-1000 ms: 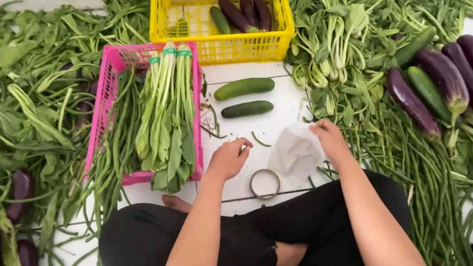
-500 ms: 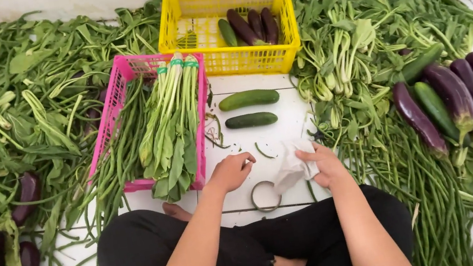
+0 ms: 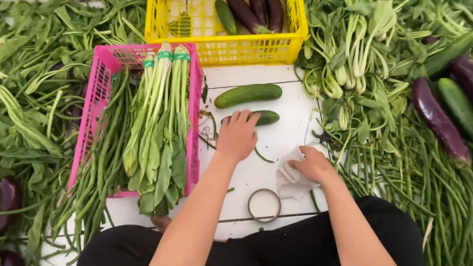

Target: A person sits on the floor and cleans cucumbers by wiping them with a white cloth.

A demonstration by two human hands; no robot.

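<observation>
Sitting on white tiled floor (image 3: 288, 137); vegetables heaped around; hands over tiles.

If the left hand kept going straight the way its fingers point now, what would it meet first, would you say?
The left hand already has its fingertips on the nearer cucumber. Going on up the picture, it would probably meet the second cucumber next, then the yellow basket wall; depth is hard to judge.
</observation>
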